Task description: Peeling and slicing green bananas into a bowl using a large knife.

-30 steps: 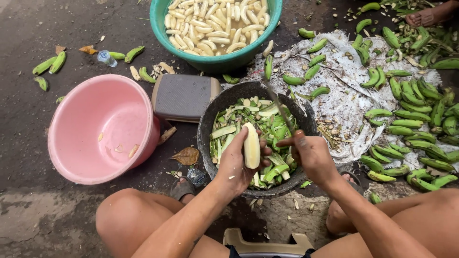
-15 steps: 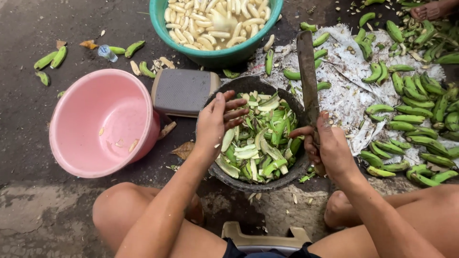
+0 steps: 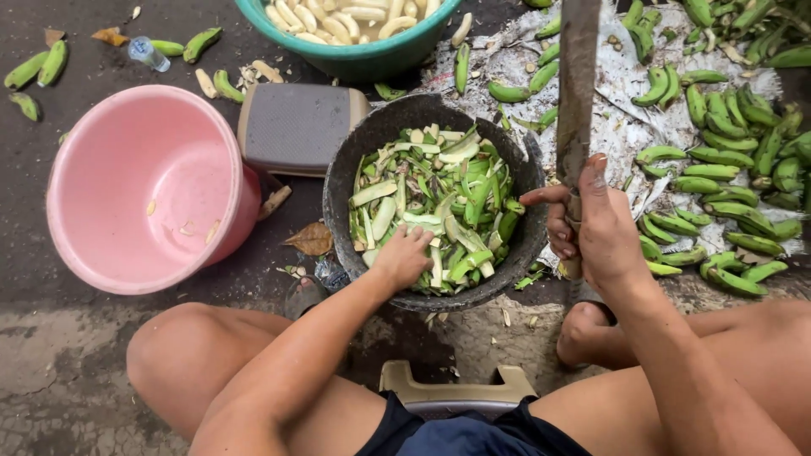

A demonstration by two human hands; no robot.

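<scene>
The left hand [image 3: 404, 257], fingers curled among green banana peels [image 3: 435, 207] at the black basin's [image 3: 355, 160] near rim, could get nicked: the right hand [image 3: 591, 224] grips a long knife [image 3: 579, 80] upright just beside.

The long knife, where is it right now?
In the head view, the long knife stands blade-up in the right hand, right of the dark basin of green peels, above the scattered green bananas.

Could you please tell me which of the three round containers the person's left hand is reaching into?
The black basin of green peels, in the middle; the left hand rests inside it. The pink tub and green basin go untouched.
</scene>
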